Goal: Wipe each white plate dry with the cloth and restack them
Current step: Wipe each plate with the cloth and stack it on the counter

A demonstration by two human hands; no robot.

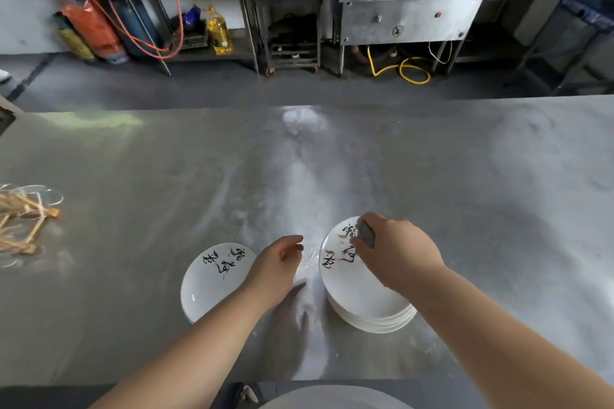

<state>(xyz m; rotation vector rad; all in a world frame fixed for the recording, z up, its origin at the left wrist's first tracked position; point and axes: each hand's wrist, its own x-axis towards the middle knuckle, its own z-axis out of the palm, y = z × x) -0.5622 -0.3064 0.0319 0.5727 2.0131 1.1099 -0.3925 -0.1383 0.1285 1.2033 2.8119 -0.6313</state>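
A single white plate with black brush writing lies on the steel table left of centre. To its right stands a stack of several white plates, the top one with the same writing. My right hand is over the far part of that top plate and grips a small grey cloth against it. My left hand hovers between the single plate and the stack, fingers loosely curled, holding nothing.
The steel table stretches wide in front of me. A bundle of wooden sticks in clear wrap lies at its left edge. A pale round rim shows at the bottom edge. Beyond the table are a floor aisle and steel kitchen units.
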